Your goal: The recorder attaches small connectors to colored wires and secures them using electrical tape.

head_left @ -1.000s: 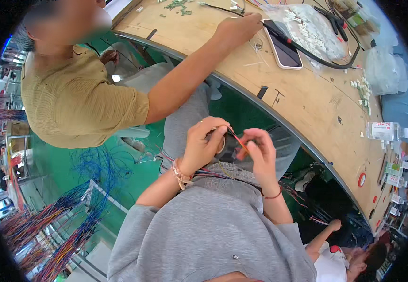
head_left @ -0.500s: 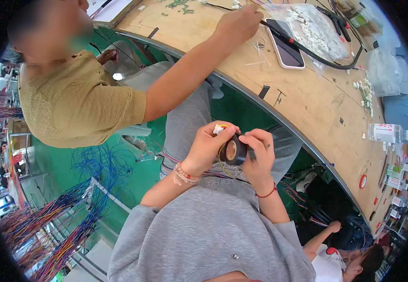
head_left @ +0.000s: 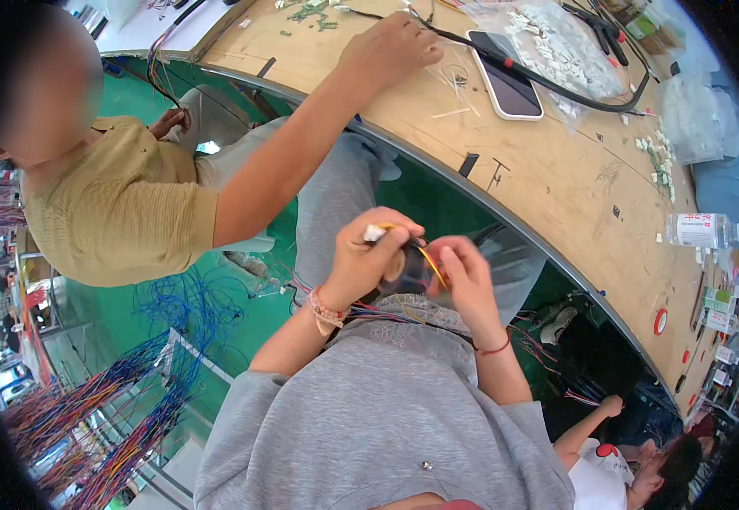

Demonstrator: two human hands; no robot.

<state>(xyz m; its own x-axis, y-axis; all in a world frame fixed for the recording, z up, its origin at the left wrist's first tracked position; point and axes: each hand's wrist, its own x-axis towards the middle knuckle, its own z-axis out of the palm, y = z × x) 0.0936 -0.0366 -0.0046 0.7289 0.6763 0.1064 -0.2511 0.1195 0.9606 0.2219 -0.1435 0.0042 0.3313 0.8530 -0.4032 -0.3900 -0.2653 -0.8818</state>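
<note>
Over my lap, my left hand (head_left: 355,257) is closed around a small white connector (head_left: 375,232) with yellow and dark wires (head_left: 428,256) running from it. Below those fingers hangs a roll of black tape (head_left: 395,266), its brown core facing me and its edge smeared by motion. My right hand (head_left: 471,285) is closed in a pinch at the wires, just right of the roll. Whether it also grips the tape's end cannot be made out. A bundle of thin coloured wires (head_left: 378,313) lies across my lap under both hands.
A curved wooden table (head_left: 557,183) stands ahead, bearing a phone (head_left: 510,85), a bag of white connectors (head_left: 557,47), a black cable (head_left: 557,89) and a bottle (head_left: 701,229). A co-worker's arm (head_left: 293,161) reaches over it from the left. Bundled wires (head_left: 106,382) hang at lower left.
My right fingers have moved off the top of the tape roll to the wires, which now stretch between my hands. The roll has shifted left. The co-worker's hand has drawn back leftward.
</note>
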